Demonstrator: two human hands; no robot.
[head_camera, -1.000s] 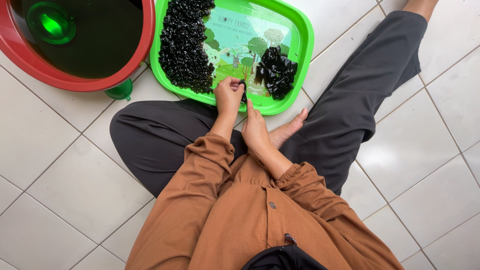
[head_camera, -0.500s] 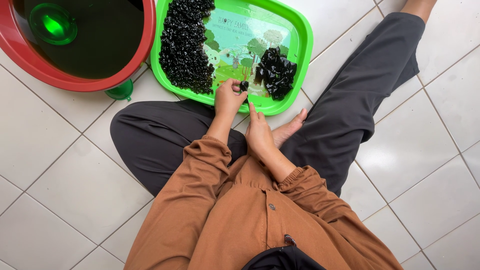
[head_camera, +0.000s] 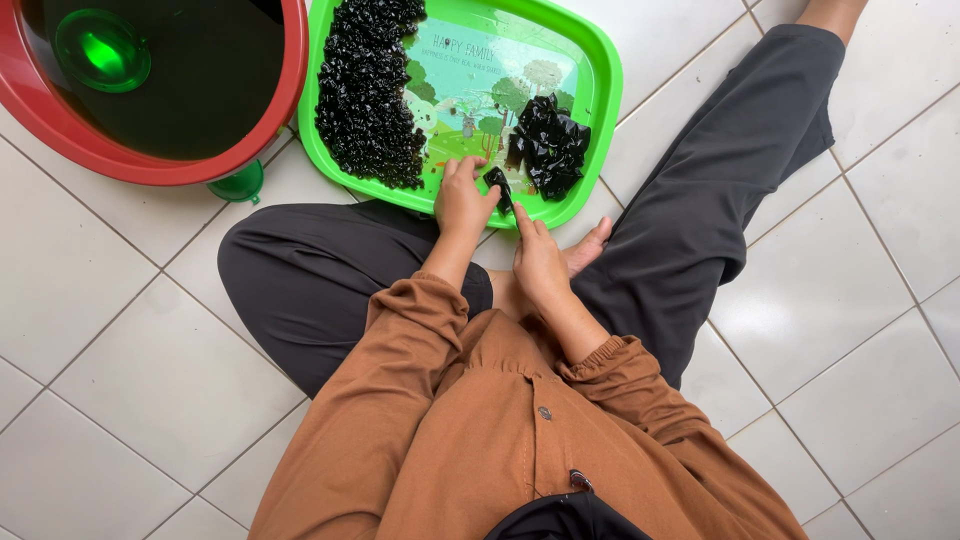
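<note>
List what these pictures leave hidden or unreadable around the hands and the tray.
- Head view: small black piece, mostly covered by the left hand and right hand; its shape is unclear.
- Green tray: far end cut off by the top edge.
- Red basin: cut off at top and left; dark liquid hides its bottom.

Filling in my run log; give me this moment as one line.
left hand: pinching small black piece | right hand: touching it | green tray: two black piles | red basin: dark liquid

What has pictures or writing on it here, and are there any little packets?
Tray: green rounded rectangle on the floor; its bottom has a printed picture, pale blue with trees and some lettering.
Small packets: shiny black heap on the tray's left side.
Second pile: black, on the right.
One packet: between left hand and right hand.
</note>
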